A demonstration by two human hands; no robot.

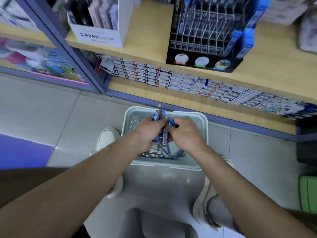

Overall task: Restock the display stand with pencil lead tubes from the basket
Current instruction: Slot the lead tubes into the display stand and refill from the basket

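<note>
Yr left hand (148, 134) & right hand (186, 134) are over the basket (205, 127), fingers (158, 123) of both curled round one bunch of lead tubes (163, 133). Loose tubes (154, 154) lie on the basket bottom. Prob. light, stiff, slick plastic, so a bunch may splay. Grip mid-length, not the caps. The display stand (202, 40) is up on the shelf (151, 31).

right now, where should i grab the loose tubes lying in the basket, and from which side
Come straight down from above: the basket walls block any side approach. The loose tubes lie flat by the near wall, long axes roughly left to right, so pinching one across the middle of its narrow body, thumb and finger on the long sides, looks best.
</note>
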